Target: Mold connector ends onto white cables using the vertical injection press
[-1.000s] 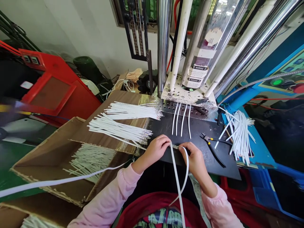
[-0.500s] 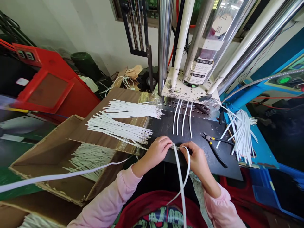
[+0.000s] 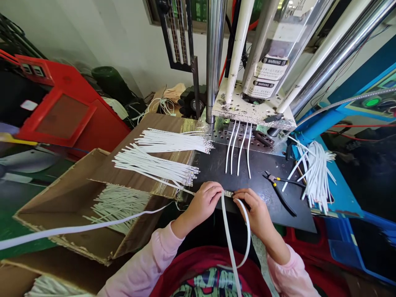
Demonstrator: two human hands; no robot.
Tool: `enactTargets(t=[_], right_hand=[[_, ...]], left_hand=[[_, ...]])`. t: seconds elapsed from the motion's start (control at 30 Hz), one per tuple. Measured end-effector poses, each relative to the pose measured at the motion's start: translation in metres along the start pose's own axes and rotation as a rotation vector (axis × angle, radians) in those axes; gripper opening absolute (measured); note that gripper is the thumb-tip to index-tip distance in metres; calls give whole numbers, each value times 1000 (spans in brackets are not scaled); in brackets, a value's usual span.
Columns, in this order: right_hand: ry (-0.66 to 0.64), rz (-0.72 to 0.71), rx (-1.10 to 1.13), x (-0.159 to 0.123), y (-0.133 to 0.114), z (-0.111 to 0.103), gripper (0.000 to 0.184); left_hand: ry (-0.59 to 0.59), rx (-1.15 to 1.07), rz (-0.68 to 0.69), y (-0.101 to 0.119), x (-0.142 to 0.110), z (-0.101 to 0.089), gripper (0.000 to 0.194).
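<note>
Fingers [image 3: 213, 190] closed on one white strip [image 3: 229, 239], left hand [image 3: 201, 204] and right hand [image 3: 253, 210] pinching it at its metal end [image 3: 229, 193] over the black plate [image 3: 297, 218]; four strips [image 3: 248, 152] lie beyond, pliers [image 3: 280, 193] to my right, two bundles [image 3: 154, 169] on cardboard [image 3: 105, 175], a third in a box [image 3: 62, 210], a fourth on a blue bench [image 3: 343, 198]
</note>
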State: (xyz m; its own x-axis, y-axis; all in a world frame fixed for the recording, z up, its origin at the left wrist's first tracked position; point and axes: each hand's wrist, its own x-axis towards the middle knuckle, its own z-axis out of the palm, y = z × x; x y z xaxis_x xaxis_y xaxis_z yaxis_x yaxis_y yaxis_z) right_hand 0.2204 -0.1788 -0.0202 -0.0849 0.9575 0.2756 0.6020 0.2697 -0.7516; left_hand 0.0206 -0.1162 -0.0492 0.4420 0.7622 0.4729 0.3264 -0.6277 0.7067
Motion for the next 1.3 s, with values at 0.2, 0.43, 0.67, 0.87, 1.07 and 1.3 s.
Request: enactTargets(t=[0.2, 0.43, 0.67, 0.87, 1.07, 1.3], right_hand=[[156, 79, 62, -9, 4, 1, 10], [120, 147, 46, 3, 1, 2, 12], [52, 114, -33, 3, -1, 5, 15], [32, 32, -164, -4, 1, 9, 18], [63, -13, -275, -6, 10, 19, 19], [-222, 3, -65, 27, 8, -28, 19]], left_hand=[[-30, 140, 52, 7, 6, -2, 13], [-68, 226, 110, 10, 10, -4, 20], [-63, 216, 97, 11, 4, -3, 18], [-87, 186, 59, 9, 6, -4, 14], [-129, 172, -3, 10, 6, -4, 15], [-154, 341, -95, -1, 60, -60, 31]])
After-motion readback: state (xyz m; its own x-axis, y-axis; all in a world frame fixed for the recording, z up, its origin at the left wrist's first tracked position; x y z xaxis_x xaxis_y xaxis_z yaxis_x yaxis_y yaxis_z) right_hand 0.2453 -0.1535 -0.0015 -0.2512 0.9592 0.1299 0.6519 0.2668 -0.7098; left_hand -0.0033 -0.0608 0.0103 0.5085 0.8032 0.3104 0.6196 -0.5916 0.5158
